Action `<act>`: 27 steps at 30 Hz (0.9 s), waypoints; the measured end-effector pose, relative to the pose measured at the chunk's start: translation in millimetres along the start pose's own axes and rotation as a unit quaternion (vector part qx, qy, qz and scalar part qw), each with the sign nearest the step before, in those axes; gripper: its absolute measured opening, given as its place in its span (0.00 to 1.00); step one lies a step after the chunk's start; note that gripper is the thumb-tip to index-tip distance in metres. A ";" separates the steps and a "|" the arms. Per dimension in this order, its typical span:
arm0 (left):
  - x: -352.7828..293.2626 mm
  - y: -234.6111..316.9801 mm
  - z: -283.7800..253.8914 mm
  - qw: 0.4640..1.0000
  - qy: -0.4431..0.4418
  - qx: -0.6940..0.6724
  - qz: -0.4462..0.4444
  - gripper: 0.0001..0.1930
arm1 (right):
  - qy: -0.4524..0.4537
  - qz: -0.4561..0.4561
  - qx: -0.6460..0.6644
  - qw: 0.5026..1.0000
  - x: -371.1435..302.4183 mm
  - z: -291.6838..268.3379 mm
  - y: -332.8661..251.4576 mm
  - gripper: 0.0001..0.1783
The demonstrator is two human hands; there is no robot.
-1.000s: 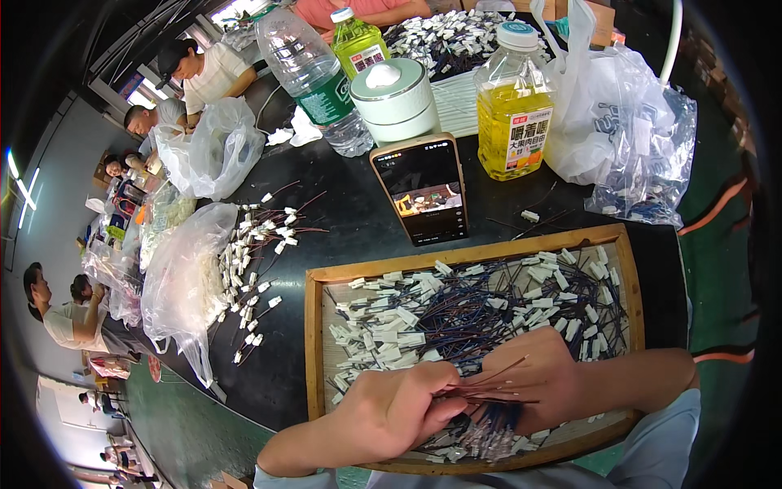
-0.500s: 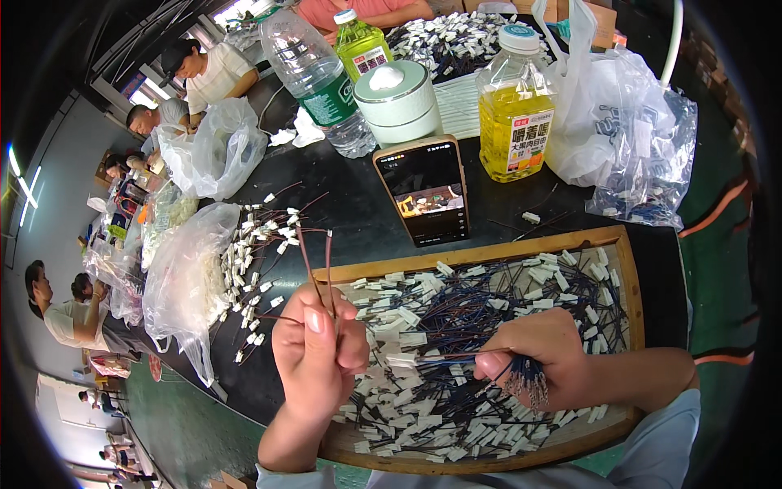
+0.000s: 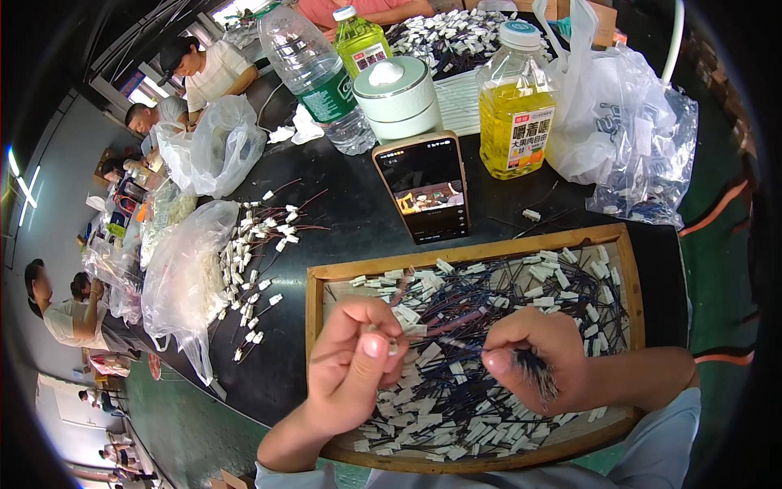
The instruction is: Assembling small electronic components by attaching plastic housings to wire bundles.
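Observation:
Above a wood-framed tray, my left hand is closed, thumb against fingers, on a small white connector, mostly hidden by the fingertips. Blurred reddish-brown wires stretch from near those fingers toward the right. To the right, my right hand is wrapped round a bundle of thin dark wires, whose pale metallic tips fan out below the fist. Between the hands runs a faint, smeared wire. Beneath both lie many white connectors with dark blue and brown wires.
A phone stands upright behind the tray. Beyond it are a lidded pale-green container, a large clear bottle and a yellow drink bottle. Loose connectors and plastic bags lie left; another bag sits right.
My left hand has moved right and down, and its upright brown wires now swing rightward. The white connector that stuck out from my right hand is now at my left fingertips.

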State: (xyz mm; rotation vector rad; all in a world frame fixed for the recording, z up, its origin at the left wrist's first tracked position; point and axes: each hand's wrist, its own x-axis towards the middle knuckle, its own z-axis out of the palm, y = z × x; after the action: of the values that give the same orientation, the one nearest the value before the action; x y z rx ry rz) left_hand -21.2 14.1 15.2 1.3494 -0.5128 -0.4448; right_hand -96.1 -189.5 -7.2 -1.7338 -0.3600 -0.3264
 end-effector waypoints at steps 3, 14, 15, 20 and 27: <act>-4.7 -1.1 0.8 0.998 -0.028 0.051 0.032 0.14 | -0.033 -0.033 0.009 0.999 2.0 -2.8 -2.5 0.10; -8.1 -1.3 -3.4 0.957 -0.102 0.233 0.141 0.08 | -0.052 -0.015 0.030 0.998 4.9 -3.8 -6.5 0.07; -5.6 -0.8 -2.8 0.941 -0.115 0.263 0.178 0.09 | -0.052 -0.016 0.030 0.998 4.9 -3.1 -5.4 0.07; -1.7 2.5 0.3 0.903 -0.167 0.330 0.219 0.12 | -0.075 0.067 0.083 0.991 5.3 -2.7 -6.3 0.07; -2.9 -2.7 5.8 0.889 -0.168 0.345 0.248 0.13 | -0.095 0.061 0.066 0.991 9.2 -3.2 -6.6 0.05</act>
State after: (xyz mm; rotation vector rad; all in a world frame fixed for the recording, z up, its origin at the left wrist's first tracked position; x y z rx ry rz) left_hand -27.1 10.7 13.1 1.7439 -1.3639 -0.0526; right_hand -90.6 -190.9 3.0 -1.6523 -0.4016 -0.0470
